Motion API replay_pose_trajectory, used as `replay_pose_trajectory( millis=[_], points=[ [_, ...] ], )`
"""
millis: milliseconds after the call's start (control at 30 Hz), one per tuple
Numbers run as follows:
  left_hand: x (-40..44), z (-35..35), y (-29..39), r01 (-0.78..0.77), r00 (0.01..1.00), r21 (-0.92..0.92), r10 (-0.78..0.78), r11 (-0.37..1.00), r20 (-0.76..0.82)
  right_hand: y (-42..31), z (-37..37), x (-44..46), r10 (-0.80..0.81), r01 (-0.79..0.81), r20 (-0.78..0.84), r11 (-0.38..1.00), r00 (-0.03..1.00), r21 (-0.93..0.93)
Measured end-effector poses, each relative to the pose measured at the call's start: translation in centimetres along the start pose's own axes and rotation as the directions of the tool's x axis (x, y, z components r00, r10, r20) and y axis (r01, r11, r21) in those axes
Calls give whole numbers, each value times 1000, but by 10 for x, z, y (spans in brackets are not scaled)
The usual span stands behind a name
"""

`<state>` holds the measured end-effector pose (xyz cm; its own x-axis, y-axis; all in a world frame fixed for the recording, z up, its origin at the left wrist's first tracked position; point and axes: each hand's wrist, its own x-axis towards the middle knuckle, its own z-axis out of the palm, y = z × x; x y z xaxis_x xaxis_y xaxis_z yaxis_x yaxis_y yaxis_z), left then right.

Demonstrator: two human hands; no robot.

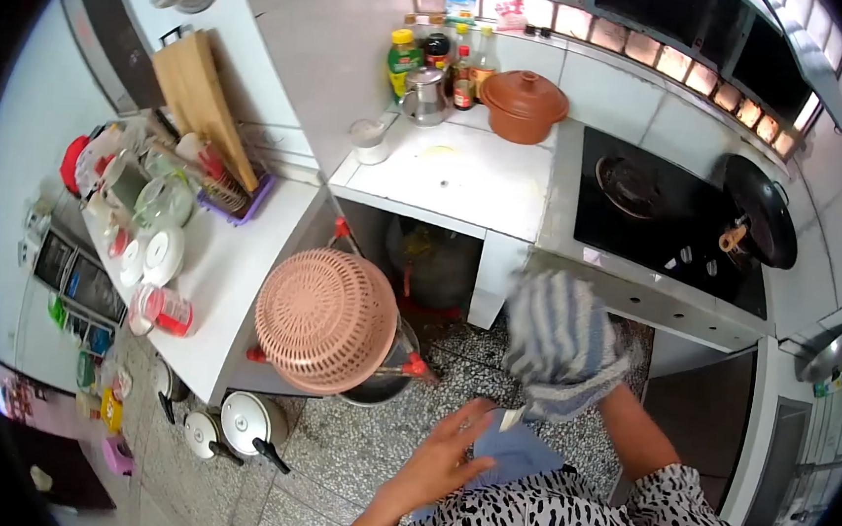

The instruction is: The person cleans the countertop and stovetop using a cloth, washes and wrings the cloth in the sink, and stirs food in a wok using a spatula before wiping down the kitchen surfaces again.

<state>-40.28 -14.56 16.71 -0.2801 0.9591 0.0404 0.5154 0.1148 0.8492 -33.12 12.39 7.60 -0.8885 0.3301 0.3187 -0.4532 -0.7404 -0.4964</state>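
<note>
A blue-grey and white striped towel point(561, 338) hangs in front of my body, bunched and a little blurred. The right forearm point(633, 433) reaches up into it, and the towel covers my right hand, which holds it. My left hand point(448, 453) is low and to the left of the towel, with its fingers spread and nothing in them. It is apart from the towel. A small white tag or corner point(512, 419) shows at the towel's lower edge.
A pink plastic basket point(325, 320) rests on a stand to the left. Ahead are a brown clay pot point(524, 106), a metal kettle point(425, 97) and bottles. A wok point(761, 213) sits by the black cooktop point(665, 208). Lidded pots point(248, 422) stand on the floor.
</note>
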Motion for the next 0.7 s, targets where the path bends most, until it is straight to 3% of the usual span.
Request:
replay_pose_trajectory(
  millis=[33, 100, 200, 233, 300, 333, 367, 433, 467, 500, 600, 700],
  points=[
    [-2, -4, -12, -4, 1000, -3, 4, 1000, 19, -20, 0, 3, 20, -42, -253, 996, 967, -79],
    [-7, -6, -40, 418, 905, -337, -418, 844, 78, -43, -21, 18, -7, -164, -556, 952, 831, -257],
    [3, -5, -69, 532, 831, -444, -546, 721, 109, -48, -77, 71, -91, -443, -708, 723, 701, -531],
    [16, -8, -73, 538, 827, -443, -550, 718, 112, -46, -102, 93, -120, -516, -710, 603, 694, -608],
    [47, -14, -77, 685, 698, -468, -688, 558, 201, -34, -150, 143, -166, -594, -641, 258, 750, -762],
    [57, -3, -96, 618, 733, -585, -654, 525, 187, -27, -170, 170, -171, -587, -590, 71, 789, -806],
    [76, -3, -99, 621, 728, -586, -659, 520, 187, -19, -185, 197, -160, -559, -540, -109, 826, -822],
    [109, -7, -103, 573, 743, -640, -654, 512, 142, -5, -208, 245, -105, -488, -482, -323, 870, -811],
    [134, -22, -96, 640, 727, -513, -667, 572, 163, 4, -216, 267, -64, -448, -463, -402, 884, -799],
    [147, -26, -101, 645, 719, -516, -676, 563, 160, 14, -223, 288, -24, -407, -449, -470, 893, -784],
    [182, -31, -115, 521, 709, -711, -703, 472, 53, 44, -236, 341, 105, -276, -412, -591, 905, -758],
    [205, -41, -120, 501, 694, -694, -719, 517, -35, 76, -243, 378, 219, -161, -384, -647, 897, -745]
  ],
)
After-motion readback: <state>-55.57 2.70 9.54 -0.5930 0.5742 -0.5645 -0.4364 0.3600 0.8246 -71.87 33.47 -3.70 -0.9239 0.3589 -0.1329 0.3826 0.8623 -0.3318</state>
